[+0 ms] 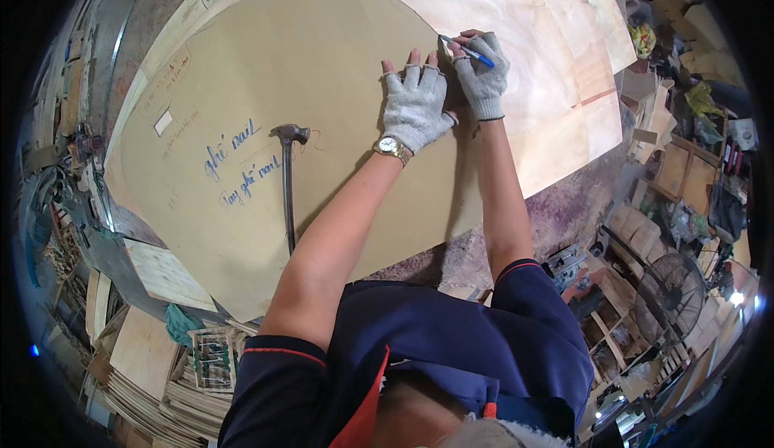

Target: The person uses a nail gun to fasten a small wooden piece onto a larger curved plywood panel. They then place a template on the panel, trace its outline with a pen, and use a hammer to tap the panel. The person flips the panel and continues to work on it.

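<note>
A large rounded brown template board [274, 77] lies on a pale plywood sheet [516, 12]. My left hand [415, 105], in a grey fingerless glove with a wristwatch, presses flat on the template near its right edge. My right hand [482, 73], gloved the same way, holds a blue pen [468, 51] with its tip at the template's curved edge against the plywood. A hammer [288, 182] with a metal handle rests on the template to the left of my left forearm.
Handwriting in blue ink marks the template's left part. Stacks of plywood offcuts [153, 367] lie at the lower left. Wooden pieces and boxes [677, 166] crowd the right side, with a floor fan [669, 295] at the lower right.
</note>
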